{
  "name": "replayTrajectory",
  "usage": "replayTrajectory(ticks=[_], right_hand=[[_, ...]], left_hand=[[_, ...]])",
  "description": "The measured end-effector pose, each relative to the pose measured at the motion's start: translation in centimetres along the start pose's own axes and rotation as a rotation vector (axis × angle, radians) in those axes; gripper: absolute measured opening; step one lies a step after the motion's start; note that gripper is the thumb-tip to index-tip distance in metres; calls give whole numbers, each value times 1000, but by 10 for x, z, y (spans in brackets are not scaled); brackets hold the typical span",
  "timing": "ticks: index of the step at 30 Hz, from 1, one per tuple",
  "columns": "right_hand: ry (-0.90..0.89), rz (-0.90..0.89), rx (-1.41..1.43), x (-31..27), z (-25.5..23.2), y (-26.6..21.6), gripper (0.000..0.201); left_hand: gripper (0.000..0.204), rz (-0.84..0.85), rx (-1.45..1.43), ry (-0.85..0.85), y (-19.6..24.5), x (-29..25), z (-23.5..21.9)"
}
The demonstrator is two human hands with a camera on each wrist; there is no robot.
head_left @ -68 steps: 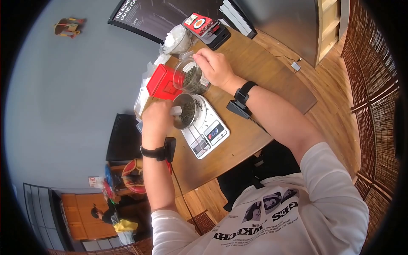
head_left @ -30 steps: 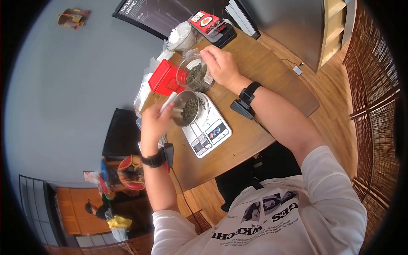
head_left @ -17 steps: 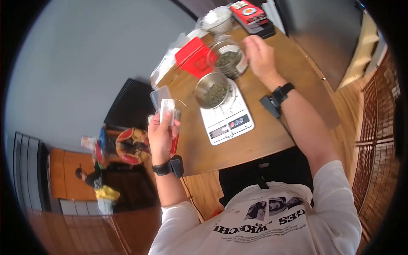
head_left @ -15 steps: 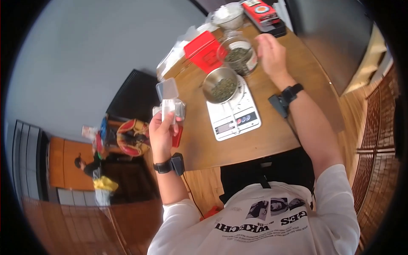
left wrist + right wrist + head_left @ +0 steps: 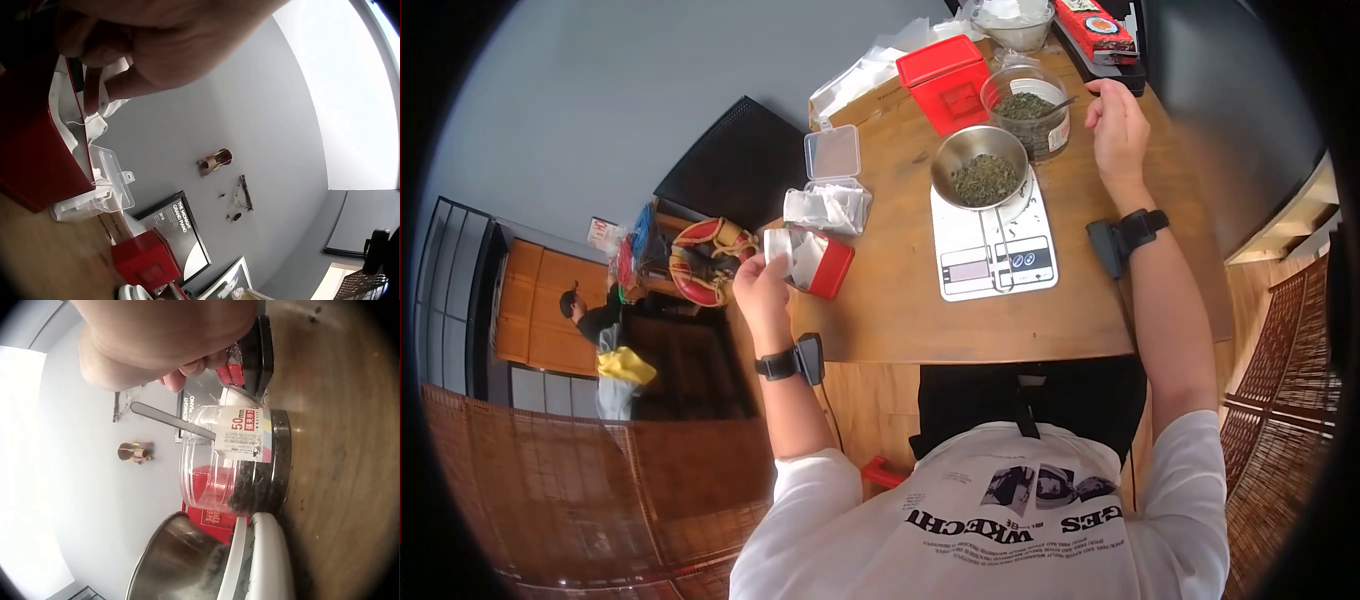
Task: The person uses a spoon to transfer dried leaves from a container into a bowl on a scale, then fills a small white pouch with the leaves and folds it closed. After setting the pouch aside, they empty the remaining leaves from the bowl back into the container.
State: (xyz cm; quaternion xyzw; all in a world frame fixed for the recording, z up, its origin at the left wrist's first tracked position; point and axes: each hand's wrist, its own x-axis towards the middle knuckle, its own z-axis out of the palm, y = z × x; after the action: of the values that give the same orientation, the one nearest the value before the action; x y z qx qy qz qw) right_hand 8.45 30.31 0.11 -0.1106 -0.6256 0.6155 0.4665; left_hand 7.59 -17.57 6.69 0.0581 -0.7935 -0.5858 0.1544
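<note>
Leaves (image 5: 987,182) are lying in the steel bowl (image 5: 947,162) on the scale (image 5: 956,236), while my left hand (image 5: 762,292) is pinching a white pouch (image 5: 777,243) beside the open red box (image 5: 832,271), near left. I am probably putting this pouch away, so the next move is calling for lowering it and letting go. My right hand (image 5: 1122,133), seemingly gripping nothing, is hovering right of the jar (image 5: 1055,138). Against a second ago, my left hand is sitting farther from the bowl.

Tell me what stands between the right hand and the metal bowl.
A clear jar of dried leaves, with a utensil sticking out, stands between them in the head and right wrist views.
</note>
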Motion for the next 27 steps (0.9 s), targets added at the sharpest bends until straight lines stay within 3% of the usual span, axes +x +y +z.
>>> replayTrajectory(ticks=[10,12,14,17,19,22,27], right_hand=[[-12,-51,28,6,-2,9,33],[-38,9,120,0,2,0,34],[-48,28,182,-2,2,-6,36],[-39,1,91,1,1,-4,36],[-36,16,119,8,-1,8,37],[-29,31,156,9,-2,19,38],[-7,9,92,7,-2,13,37]], left_hand=[[25,-4,182,-24,-27,21,0],[27,-24,219,-28,-34,27,-4],[33,128,408,20,-37,29,-4],[38,207,548,36,-32,26,-3],[35,247,648,50,-25,19,1],[26,455,860,157,-20,9,10],[17,420,1018,-36,-22,16,9]])
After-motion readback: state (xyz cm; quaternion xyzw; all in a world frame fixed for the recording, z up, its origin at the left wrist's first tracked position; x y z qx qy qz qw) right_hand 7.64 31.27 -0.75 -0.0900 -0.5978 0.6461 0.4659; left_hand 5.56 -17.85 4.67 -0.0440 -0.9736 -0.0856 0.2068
